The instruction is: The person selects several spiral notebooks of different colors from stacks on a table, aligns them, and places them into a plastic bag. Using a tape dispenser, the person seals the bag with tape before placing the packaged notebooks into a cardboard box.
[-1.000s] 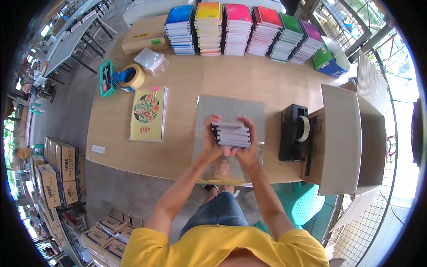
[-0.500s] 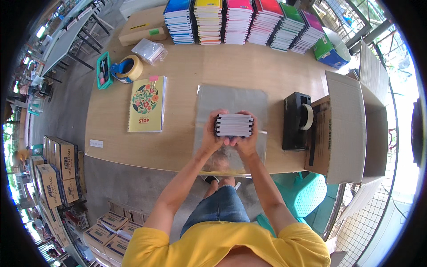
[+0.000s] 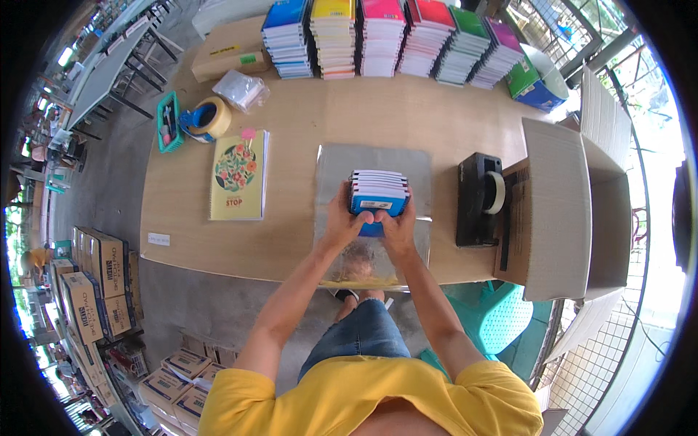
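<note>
A small stack of spiral notebooks with a blue cover facing me is gripped between my two hands. My left hand closes around its left side, and my right hand around its right side. Both thumbs press on the blue cover near the middle. The stack is tilted, with its white page edges facing up and away. Beneath it, a clear plastic sheet or bag lies flat on the table, reaching its near edge. Whether the stack touches the plastic is hidden.
Several colored notebook stacks line the far edge. To the right stand a black tape dispenser and an open cardboard box. Leftward lie a yellow floral notebook, tape rolls, a teal basket and a plastic-wrapped pack.
The held stack has tipped so that its blue cover shows toward me; before, mostly page edges showed. My thumbs have moved up onto the cover.
</note>
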